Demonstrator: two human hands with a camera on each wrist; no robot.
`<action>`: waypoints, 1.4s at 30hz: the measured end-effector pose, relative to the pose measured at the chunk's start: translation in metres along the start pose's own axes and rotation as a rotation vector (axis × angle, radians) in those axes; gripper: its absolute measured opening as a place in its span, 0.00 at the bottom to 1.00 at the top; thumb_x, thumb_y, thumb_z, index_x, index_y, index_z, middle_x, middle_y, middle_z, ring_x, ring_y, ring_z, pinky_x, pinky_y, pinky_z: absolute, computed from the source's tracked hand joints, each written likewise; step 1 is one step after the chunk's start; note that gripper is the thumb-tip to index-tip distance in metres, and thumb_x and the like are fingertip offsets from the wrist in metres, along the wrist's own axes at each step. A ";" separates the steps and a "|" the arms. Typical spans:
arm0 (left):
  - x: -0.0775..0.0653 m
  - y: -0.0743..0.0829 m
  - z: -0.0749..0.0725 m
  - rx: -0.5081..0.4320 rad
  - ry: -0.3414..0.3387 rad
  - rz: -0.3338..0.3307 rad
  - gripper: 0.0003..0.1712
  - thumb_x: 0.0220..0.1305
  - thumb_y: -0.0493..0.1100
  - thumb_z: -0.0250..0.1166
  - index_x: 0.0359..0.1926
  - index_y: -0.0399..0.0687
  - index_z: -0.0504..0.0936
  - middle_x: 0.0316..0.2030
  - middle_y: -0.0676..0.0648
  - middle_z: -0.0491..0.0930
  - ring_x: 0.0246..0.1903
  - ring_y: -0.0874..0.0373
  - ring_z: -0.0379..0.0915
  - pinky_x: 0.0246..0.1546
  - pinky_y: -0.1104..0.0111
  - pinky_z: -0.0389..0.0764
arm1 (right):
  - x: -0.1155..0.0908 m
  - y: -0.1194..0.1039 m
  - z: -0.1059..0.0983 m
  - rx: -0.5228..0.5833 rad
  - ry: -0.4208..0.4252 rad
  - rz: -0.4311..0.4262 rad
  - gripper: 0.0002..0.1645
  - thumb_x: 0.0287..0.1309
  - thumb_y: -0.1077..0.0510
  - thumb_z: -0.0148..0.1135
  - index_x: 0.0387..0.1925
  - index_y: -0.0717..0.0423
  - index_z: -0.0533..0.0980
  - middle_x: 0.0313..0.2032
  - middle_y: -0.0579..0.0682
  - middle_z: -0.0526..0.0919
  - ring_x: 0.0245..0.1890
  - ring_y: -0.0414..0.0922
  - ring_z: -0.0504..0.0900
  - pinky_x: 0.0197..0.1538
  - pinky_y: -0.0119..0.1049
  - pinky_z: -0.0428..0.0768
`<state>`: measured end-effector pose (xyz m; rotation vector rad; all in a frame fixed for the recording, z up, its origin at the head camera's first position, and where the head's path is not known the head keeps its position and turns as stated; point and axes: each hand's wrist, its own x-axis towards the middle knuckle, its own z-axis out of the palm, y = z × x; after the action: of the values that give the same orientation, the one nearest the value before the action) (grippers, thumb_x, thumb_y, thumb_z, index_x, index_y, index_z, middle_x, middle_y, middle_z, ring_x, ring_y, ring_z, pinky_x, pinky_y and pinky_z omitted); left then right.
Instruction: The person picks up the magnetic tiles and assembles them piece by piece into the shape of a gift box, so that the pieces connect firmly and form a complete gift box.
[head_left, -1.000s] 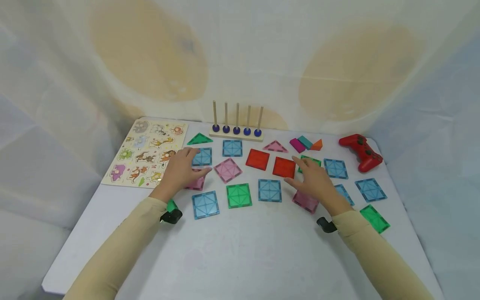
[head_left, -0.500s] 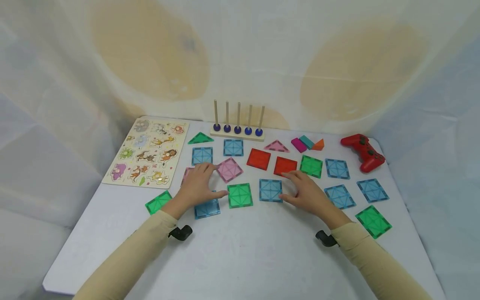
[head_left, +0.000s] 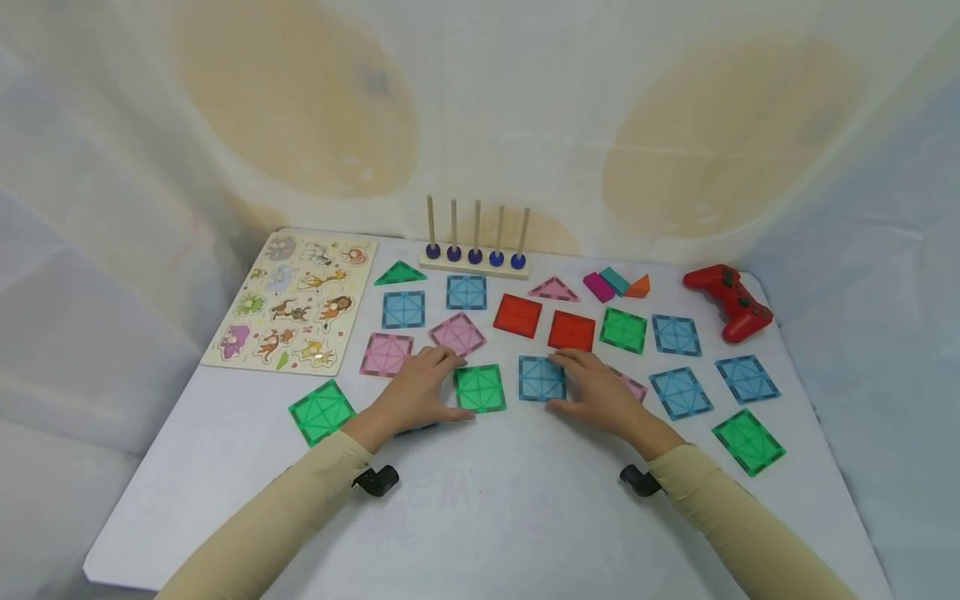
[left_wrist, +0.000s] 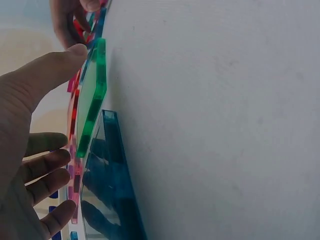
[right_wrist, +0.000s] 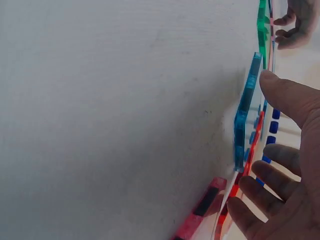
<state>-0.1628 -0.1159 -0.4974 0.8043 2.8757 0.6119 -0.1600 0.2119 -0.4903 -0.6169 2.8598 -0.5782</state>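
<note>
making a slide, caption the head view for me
Left hand at a translucent green square tile, right hand at a translucent blue square tile.

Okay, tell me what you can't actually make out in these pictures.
Head: most of a blue tile, covered by the left hand.
Head: much of a pink tile, covered by the right hand.
Head: whether the left hand touches the green square tile; too small to tell.
Head: button markings on the red game controller, too small.
Left wrist: the lower end of the nearest blue tile, cut off by the bottom edge.
</note>
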 end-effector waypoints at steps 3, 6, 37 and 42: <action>0.001 0.000 0.004 0.014 -0.020 -0.001 0.49 0.49 0.70 0.76 0.67 0.49 0.77 0.59 0.48 0.74 0.58 0.52 0.68 0.62 0.54 0.73 | 0.004 0.000 0.003 -0.016 0.000 -0.018 0.51 0.53 0.43 0.78 0.73 0.54 0.67 0.71 0.56 0.68 0.71 0.57 0.65 0.63 0.55 0.77; 0.002 0.000 0.006 0.024 -0.033 -0.008 0.50 0.49 0.70 0.76 0.67 0.50 0.76 0.59 0.49 0.73 0.57 0.53 0.68 0.62 0.55 0.73 | 0.008 -0.001 0.006 -0.020 -0.008 -0.031 0.50 0.54 0.43 0.77 0.73 0.55 0.67 0.71 0.57 0.68 0.70 0.58 0.66 0.64 0.55 0.76; 0.011 0.015 0.014 0.003 -0.056 0.092 0.45 0.55 0.61 0.77 0.69 0.48 0.75 0.61 0.48 0.74 0.59 0.53 0.70 0.63 0.57 0.74 | -0.003 -0.011 0.006 -0.080 -0.068 -0.122 0.45 0.53 0.42 0.76 0.71 0.50 0.72 0.65 0.54 0.74 0.67 0.54 0.69 0.63 0.55 0.77; 0.012 0.015 0.014 -0.006 -0.063 0.081 0.44 0.55 0.59 0.78 0.69 0.48 0.75 0.61 0.48 0.74 0.60 0.52 0.69 0.64 0.57 0.74 | -0.003 -0.011 0.007 -0.084 -0.055 -0.126 0.46 0.54 0.42 0.76 0.71 0.51 0.72 0.65 0.54 0.74 0.67 0.55 0.69 0.64 0.56 0.76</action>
<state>-0.1630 -0.0929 -0.5041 0.9262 2.7951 0.5928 -0.1512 0.2016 -0.4921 -0.8178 2.8207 -0.4536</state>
